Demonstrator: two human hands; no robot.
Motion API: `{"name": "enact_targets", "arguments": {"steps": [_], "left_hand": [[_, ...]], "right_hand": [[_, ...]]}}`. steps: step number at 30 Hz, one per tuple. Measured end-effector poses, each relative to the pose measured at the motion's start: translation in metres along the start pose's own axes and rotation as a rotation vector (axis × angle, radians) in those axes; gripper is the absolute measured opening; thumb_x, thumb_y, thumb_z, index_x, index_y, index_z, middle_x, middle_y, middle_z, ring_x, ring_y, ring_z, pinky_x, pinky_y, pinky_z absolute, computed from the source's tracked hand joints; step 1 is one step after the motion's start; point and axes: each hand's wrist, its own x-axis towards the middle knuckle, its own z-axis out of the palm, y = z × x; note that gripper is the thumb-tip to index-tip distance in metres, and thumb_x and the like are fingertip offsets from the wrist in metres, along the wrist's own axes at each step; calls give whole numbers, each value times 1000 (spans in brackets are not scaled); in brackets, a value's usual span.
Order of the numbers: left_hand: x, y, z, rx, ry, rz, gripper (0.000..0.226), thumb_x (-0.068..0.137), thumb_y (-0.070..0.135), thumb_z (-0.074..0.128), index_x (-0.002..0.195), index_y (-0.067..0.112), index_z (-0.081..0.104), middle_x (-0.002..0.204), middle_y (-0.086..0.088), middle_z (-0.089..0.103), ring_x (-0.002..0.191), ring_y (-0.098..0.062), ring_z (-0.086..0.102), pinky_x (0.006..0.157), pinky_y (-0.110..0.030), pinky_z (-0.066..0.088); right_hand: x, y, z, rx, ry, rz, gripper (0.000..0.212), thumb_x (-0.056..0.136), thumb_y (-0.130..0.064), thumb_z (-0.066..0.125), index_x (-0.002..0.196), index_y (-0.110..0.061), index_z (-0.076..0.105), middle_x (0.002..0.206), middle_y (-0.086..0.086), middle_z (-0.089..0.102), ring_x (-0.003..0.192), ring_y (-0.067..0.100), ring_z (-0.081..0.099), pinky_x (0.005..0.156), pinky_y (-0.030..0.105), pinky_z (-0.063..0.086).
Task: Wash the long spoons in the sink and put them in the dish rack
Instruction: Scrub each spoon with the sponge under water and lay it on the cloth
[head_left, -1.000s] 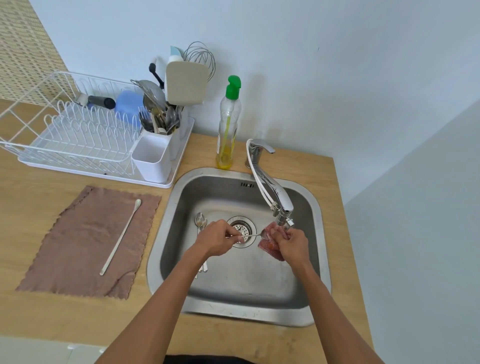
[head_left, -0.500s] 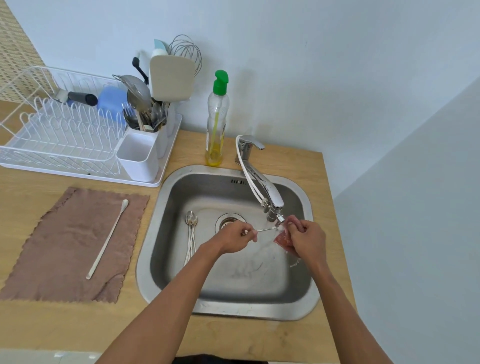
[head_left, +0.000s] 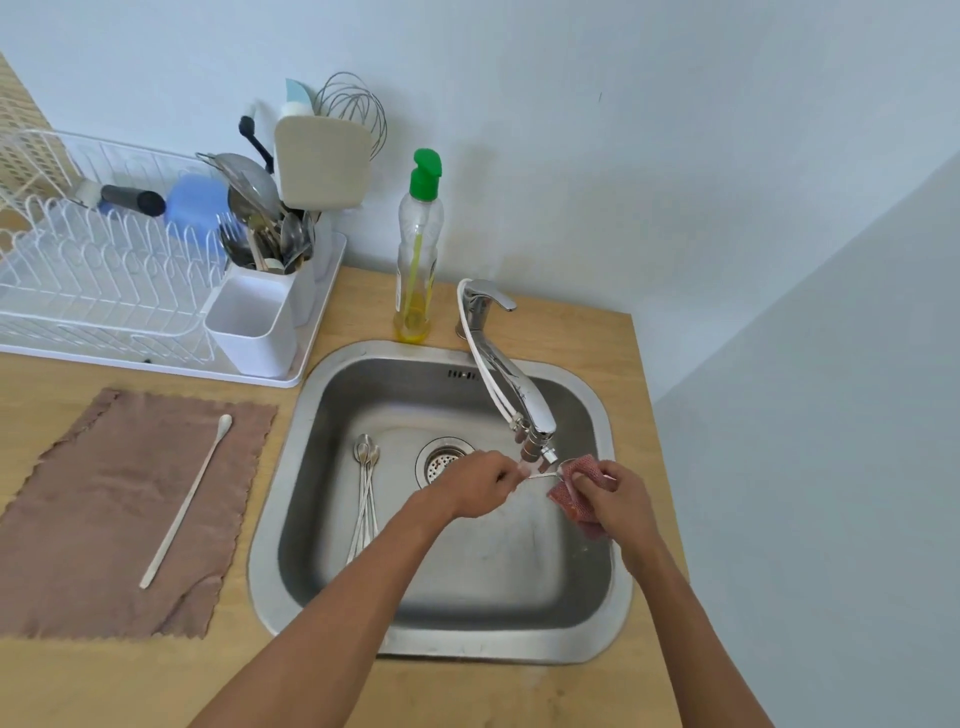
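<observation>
Over the steel sink (head_left: 291, 499), my left hand (head_left: 478, 486) pinches the handle of a long metal spoon (head_left: 540, 475) held level under the tap's spout (head_left: 535, 447). My right hand (head_left: 615, 499) grips a red mesh sponge (head_left: 576, 493) wrapped around the spoon's bowl end, which is hidden. Several more long metal spoons (head_left: 366, 493) lie together on the sink floor left of the drain (head_left: 444, 460). A pale long spoon (head_left: 184, 506) lies on the brown cloth (head_left: 104, 545). The white dish rack (head_left: 93, 280) stands at the back left.
A white cutlery holder (head_left: 254, 325) packed with utensils sits at the rack's right end. A dish soap bottle with a green cap (head_left: 418, 249) stands behind the sink beside the tap base (head_left: 478, 306). Wooden counter surrounds the sink; a wall rises on the right.
Both hands and the spoon shifted rightward from over the drain to under the spout. The sponge stays around the spoon's bowl end. The camera view swung slightly.
</observation>
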Motion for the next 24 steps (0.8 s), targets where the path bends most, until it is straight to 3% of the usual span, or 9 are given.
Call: {"name": "enact_targets", "arguments": {"steps": [3, 7, 10, 12, 16, 19, 24], "left_hand": [[-10, -22, -13, -61, -127, -20, 31, 103, 31, 40, 82, 21, 61, 82, 0, 61, 78, -19, 58, 76, -36, 48], [-23, -37, -25, -41, -114, -30, 29, 101, 25, 43, 81, 24, 64, 82, 7, 60, 75, -14, 54, 72, -30, 42], [-30, -42, -32, 51, -35, -47, 28, 100, 29, 45, 84, 24, 68, 76, 11, 57, 76, -12, 51, 68, -28, 35], [-34, -45, -37, 102, 18, -45, 28, 101, 31, 46, 89, 24, 71, 74, 13, 56, 78, -12, 51, 66, -28, 33], [-40, -52, -41, 113, 43, -54, 26, 100, 35, 49, 92, 26, 71, 88, 8, 67, 91, -20, 60, 69, -32, 40], [-43, -59, -42, 92, 88, -69, 24, 99, 37, 51, 91, 28, 72, 94, 5, 69, 94, -20, 61, 69, -32, 40], [-45, -60, -38, 20, 75, -86, 23, 98, 37, 54, 90, 27, 74, 91, 4, 71, 88, -20, 62, 73, -36, 51]], "right_hand": [[-1, -2, 17, 65, -121, 50, 5, 91, -6, 68, 93, -11, 68, 72, 12, 72, 47, 23, 63, 44, 28, 45], [-4, -14, 46, 45, -224, 23, 6, 94, -7, 64, 95, -3, 68, 64, 9, 70, 45, 19, 61, 45, 28, 42], [-1, -19, 60, -36, -278, -49, 13, 97, -12, 61, 95, -1, 68, 73, 11, 71, 54, 13, 66, 50, 28, 50], [3, -18, 65, -151, -257, -67, 10, 95, -17, 65, 97, -8, 68, 84, 12, 74, 69, 16, 69, 64, 32, 56], [0, -22, 67, 27, -296, -12, 6, 94, -9, 65, 93, -12, 70, 79, 8, 71, 65, 19, 62, 50, 29, 51], [-3, -21, 73, 124, -345, 9, 11, 92, -2, 65, 92, -13, 70, 76, 1, 75, 67, 18, 67, 54, 36, 55], [-2, -11, 80, 76, -203, 30, 10, 97, -10, 62, 89, -12, 68, 59, -2, 67, 53, 19, 58, 49, 33, 50]]}}
